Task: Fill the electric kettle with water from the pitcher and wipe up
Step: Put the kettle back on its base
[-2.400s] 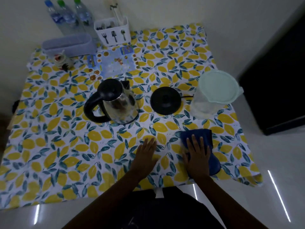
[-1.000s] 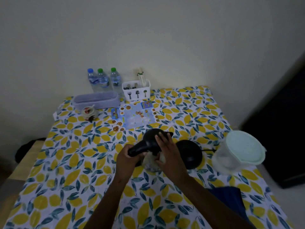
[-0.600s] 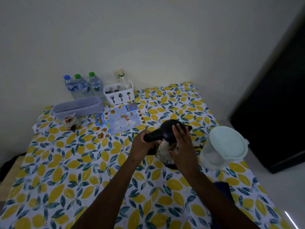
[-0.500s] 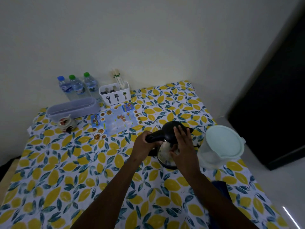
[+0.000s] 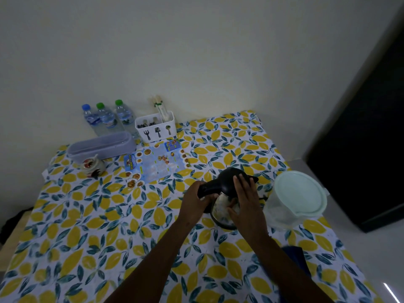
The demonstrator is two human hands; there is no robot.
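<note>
The left hand [image 5: 196, 201] has its fingers wrapped tight around the handle of the kettle [image 5: 227, 193]. The right hand [image 5: 244, 200] lies against the kettle's lid and body, fingers [image 5: 241, 182] slightly spread. The kettle sits on its base [image 5: 225, 224] on the desk [image 5: 87, 226]. The lidded pitcher [image 5: 295, 200] stands just right of the right fingers; a blue cloth [image 5: 295, 256] lies nearer the person.

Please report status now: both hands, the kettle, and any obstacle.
Left hand shut on kettle handle. Right hand flat against kettle lid and side. Pitcher beside it, lid on. Nothing in the way.
</note>
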